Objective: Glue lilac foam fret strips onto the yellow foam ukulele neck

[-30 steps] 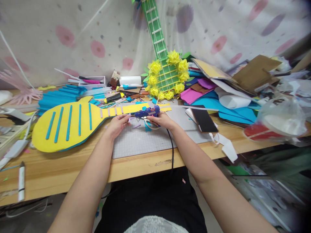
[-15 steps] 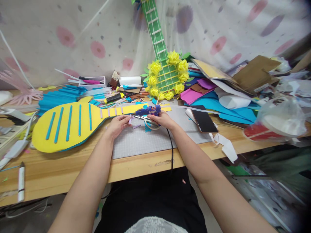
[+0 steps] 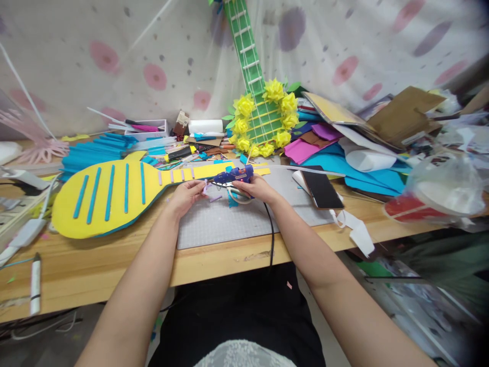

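Observation:
My right hand [image 3: 258,189] is closed around a blue glue gun [image 3: 233,176], its nozzle pointing left towards my left hand. My left hand [image 3: 186,195] pinches a small purple strip [image 3: 205,187] just under the nozzle. Both hands hover over a grey cutting mat [image 3: 229,219]. A yellow foam guitar shape [image 3: 114,196] with blue stripes lies to the left, its neck running under the glue gun. The gun's black cord [image 3: 270,229] drops over the table's front edge.
A green guitar [image 3: 260,112] ringed with yellow paper flowers leans on the back wall. A black phone [image 3: 321,189] lies right of the mat. Coloured foam sheets [image 3: 324,148], cardboard and plastic bags crowd the right; blue foam strips [image 3: 95,150] pile at left.
Almost nothing has moved; the glue gun shifted slightly right and back while both hands stayed in place.

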`<state>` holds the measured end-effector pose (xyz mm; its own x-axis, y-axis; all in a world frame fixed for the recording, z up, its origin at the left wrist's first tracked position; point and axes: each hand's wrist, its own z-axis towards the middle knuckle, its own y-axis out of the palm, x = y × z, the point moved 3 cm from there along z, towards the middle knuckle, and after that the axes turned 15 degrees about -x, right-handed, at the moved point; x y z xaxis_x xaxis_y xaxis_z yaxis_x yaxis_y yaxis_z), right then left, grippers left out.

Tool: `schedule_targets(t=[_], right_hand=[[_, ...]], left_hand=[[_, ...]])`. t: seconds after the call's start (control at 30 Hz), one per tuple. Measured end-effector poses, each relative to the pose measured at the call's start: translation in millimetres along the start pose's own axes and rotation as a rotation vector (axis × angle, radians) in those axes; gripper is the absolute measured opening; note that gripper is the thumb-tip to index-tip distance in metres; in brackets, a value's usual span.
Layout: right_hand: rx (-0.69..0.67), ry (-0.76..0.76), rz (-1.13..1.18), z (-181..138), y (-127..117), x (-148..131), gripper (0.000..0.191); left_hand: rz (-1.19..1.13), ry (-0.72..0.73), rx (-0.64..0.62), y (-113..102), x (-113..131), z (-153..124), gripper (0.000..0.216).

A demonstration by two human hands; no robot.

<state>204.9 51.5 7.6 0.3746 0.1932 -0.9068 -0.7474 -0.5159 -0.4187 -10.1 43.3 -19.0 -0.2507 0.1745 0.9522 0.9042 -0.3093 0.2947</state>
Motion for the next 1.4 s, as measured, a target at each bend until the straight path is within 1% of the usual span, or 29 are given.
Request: schedule_targets(t=[0.13, 0.3, 0.47, 0.6, 0.7, 0.77, 0.8, 0.83, 0.9, 0.93, 0.97, 1.07, 1.17, 1.3, 1.4], right_hand=[[-0.067, -0.001, 0.044, -1.4, 2.9, -5.2, 0.037], [-0.085, 0.028, 0.052, -4.3, 3.6, -9.9, 0.035], [-0.113, 0.009, 0.056, -3.7, 3.4, -5.6, 0.037], [-0.157, 0.03, 0.041, -3.5, 3.2, 0.5, 0.04], [-0.162, 0.019, 0.023, -8.6, -3.6, -1.0, 0.04], [-0.093, 0.019, 0.034, -14.3, -15.7, -1.8, 0.038], [-0.024, 0.023, 0.046, -17.5, -24.4, -0.8, 0.038], [0.065, 0.027, 0.054, -20.8, -34.5, 1.7, 0.038], [0.292, 0.037, 0.053, -27.9, -57.0, 11.1, 0.038], [0.375, 0.053, 0.041, -30.9, -66.9, 18.1, 0.038], [0.425, 0.084, 0.028, -33.2, -75.3, 26.4, 0.04], [0.502, 0.205, -0.063, -38.3, -90.9, 51.6, 0.042], [0.545, 0.307, -0.168, -40.5, -94.3, 68.6, 0.045], [0.58, 0.406, -0.3, -39.3, -93.4, 74.8, 0.05], [0.559, 0.433, -0.355, -38.8, -94.0, 72.0, 0.053]], left_hand=[[-0.014, 0.001, 0.001, 0.5, 0.5, 0.0, 0.031], [-0.018, 0.0, 0.015, 1.7, 2.4, -0.6, 0.034], [-0.032, 0.015, 0.013, 3.2, 3.8, -1.5, 0.033], [-0.038, 0.009, 0.015, 3.1, 3.1, -1.6, 0.03], [-0.051, 0.006, 0.038, 1.8, 2.7, -1.4, 0.028], [-0.068, 0.012, 0.051, 0.6, 2.4, -1.3, 0.028], [-0.076, 0.015, 0.055, 0.0, 2.2, -1.3, 0.028], [-0.084, 0.017, 0.055, -0.5, 2.0, -1.3, 0.028], [-0.101, 0.026, 0.06, -1.2, 1.7, -1.3, 0.028], [-0.113, 0.033, 0.07, -1.6, 1.7, -1.3, 0.027], [-0.126, 0.041, 0.085, -1.9, 1.7, -1.2, 0.027], [-0.165, 0.057, 0.129, -2.6, 1.3, -0.8, 0.026], [-0.194, 0.075, 0.146, -2.9, 0.9, -0.6, 0.025], [-0.209, 0.098, 0.158, -2.5, 1.4, -1.9, 0.022], [-0.221, 0.104, 0.186, -1.2, 2.4, -2.6, 0.022]])
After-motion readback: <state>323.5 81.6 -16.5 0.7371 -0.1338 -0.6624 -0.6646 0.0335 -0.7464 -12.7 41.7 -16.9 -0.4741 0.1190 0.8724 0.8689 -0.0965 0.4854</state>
